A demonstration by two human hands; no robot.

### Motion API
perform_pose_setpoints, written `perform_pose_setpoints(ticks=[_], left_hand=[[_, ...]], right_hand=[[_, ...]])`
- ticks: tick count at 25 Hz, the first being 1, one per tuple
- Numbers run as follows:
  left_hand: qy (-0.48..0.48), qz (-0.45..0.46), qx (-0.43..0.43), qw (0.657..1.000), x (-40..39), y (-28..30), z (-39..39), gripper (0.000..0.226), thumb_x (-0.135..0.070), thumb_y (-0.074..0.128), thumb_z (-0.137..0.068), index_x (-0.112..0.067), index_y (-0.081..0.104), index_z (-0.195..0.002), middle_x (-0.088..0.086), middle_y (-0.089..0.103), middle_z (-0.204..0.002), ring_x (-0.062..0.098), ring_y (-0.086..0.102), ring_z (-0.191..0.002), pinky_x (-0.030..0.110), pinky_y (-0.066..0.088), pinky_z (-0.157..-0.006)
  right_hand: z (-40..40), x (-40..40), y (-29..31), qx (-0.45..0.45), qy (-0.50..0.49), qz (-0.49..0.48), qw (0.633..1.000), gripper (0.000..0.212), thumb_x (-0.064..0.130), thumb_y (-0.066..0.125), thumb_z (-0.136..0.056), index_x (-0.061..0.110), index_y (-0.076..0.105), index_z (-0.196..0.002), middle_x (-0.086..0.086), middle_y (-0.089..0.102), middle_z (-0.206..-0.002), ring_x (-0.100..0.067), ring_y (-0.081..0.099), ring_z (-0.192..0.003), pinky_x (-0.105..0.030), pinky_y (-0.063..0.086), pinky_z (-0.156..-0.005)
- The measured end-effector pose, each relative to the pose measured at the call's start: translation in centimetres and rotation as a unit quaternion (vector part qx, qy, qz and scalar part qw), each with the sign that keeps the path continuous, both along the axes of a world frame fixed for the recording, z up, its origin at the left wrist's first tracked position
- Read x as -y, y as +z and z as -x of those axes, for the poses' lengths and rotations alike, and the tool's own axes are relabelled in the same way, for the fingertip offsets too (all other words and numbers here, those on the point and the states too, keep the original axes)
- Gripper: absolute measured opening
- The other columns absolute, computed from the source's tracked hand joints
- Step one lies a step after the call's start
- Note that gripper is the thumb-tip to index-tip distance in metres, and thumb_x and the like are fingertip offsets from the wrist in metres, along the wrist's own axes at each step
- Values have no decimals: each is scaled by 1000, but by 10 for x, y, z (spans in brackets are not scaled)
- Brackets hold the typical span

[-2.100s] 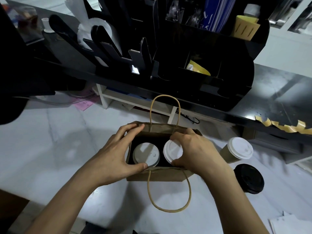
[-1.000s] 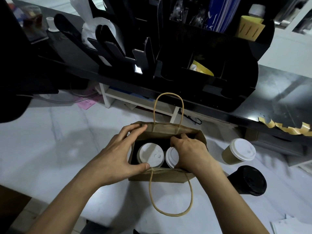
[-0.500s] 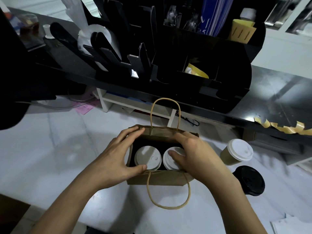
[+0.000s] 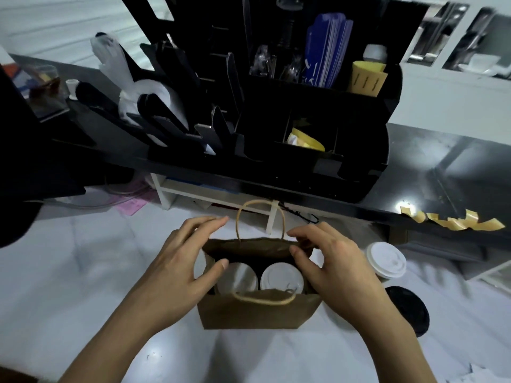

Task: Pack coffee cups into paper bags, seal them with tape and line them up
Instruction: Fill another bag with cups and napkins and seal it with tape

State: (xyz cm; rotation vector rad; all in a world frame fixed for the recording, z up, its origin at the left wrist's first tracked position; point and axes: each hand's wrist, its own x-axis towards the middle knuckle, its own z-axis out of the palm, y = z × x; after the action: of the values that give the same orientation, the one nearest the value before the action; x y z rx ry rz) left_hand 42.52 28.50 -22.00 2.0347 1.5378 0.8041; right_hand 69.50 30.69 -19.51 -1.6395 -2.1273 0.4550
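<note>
A brown paper bag (image 4: 257, 313) with twine handles stands open on the white counter. Inside it sit two white-lidded coffee cups, the left cup (image 4: 239, 277) and the right cup (image 4: 280, 279). My left hand (image 4: 177, 266) holds the bag's left end, fingers behind the far wall and thumb at the mouth. My right hand (image 4: 331, 266) pinches the far wall's top edge at the right end. Another white-lidded cup (image 4: 385, 259) and a black-lidded cup (image 4: 409, 313) stand to the right of the bag.
A black organiser (image 4: 276, 120) with lids, sleeves and papers stands on a dark shelf behind the bag. Yellow tape strips (image 4: 453, 221) hang from the shelf edge at right. White paper (image 4: 486, 375) lies at the bottom right corner.
My right hand has come off the right cup's lid and now pinches the bag's far edge. My left hand's fingers have lifted above the rim. The near handle has folded over the front wall.
</note>
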Motion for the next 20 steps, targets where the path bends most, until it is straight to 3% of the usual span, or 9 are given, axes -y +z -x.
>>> perform_pose_setpoints(ticks=[4, 7, 14, 20], left_hand=[[-21, -37, -18, 999, -10, 20, -9, 60, -54, 53, -94, -60, 24, -146, -43, 24, -138, -14, 26, -130, 13, 33, -92], [-46, -57, -23, 997, -21, 38, -15, 60, -61, 48, -91, -64, 20, -144, -43, 23, -142, -15, 23, -133, 17, 34, -95], [-78, -133, -24, 988, -65, 93, -32, 61, -59, 49, -93, -67, 16, -144, -41, 22, -145, -10, 20, -137, 14, 32, -97], [-89, -202, -9, 975, -101, 147, -50, 59, -54, 54, -93, -60, 27, -145, -39, 28, -143, -6, 24, -138, 14, 31, -100]], right_hand=[[-2, -4, 13, -25, 9, -17, 999, 42, 44, 55, -97, 55, 42, -135, 28, 54, -109, 5, 55, -106, -20, 50, -91], [-4, -10, 29, -63, 14, -43, 997, 48, 50, 50, -94, 58, 34, -139, 29, 54, -110, 6, 54, -110, -22, 51, -90], [-7, -43, 74, -107, 37, -112, 987, 46, 36, 63, -98, 53, 45, -137, 27, 51, -113, 0, 58, -107, -24, 51, -87], [-10, -82, 116, -109, 44, -160, 980, 39, 37, 65, -97, 51, 53, -131, 28, 53, -113, 3, 59, -106, -19, 50, -87]])
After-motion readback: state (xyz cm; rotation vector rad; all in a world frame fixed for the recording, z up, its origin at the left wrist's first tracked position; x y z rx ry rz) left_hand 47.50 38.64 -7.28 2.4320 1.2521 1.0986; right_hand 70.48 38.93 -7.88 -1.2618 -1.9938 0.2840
